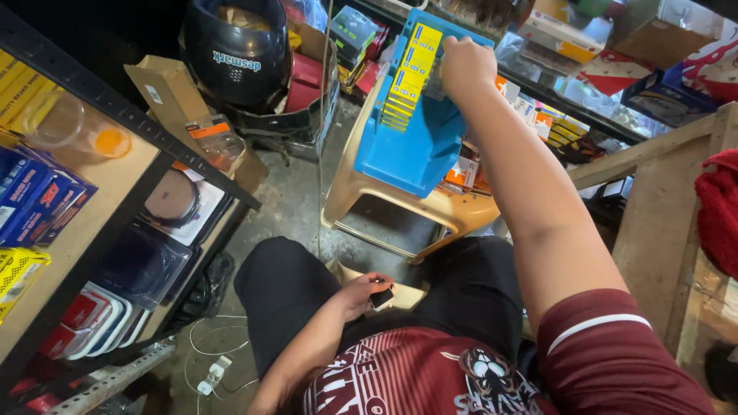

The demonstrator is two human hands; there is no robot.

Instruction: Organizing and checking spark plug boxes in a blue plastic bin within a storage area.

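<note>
My right hand [464,68] reaches far forward over a blue plastic bin [415,150] that stands on a tan plastic stool [361,196]. Its fingers close on the far end of a row of small yellow boxes [407,81] standing in the bin. My left hand [361,295] rests in my lap between my knees. It holds a small dark object [382,298] with a pale face; what it is I cannot tell.
A black-framed wooden shelf [115,177] on the left holds blue boxes [34,201], a yellow packet and clear containers. A black helmet [234,50] sits in a carton behind. Shelves of packaged goods run along the back. Wooden planks [661,207] stand at right. A white cable lies on the floor.
</note>
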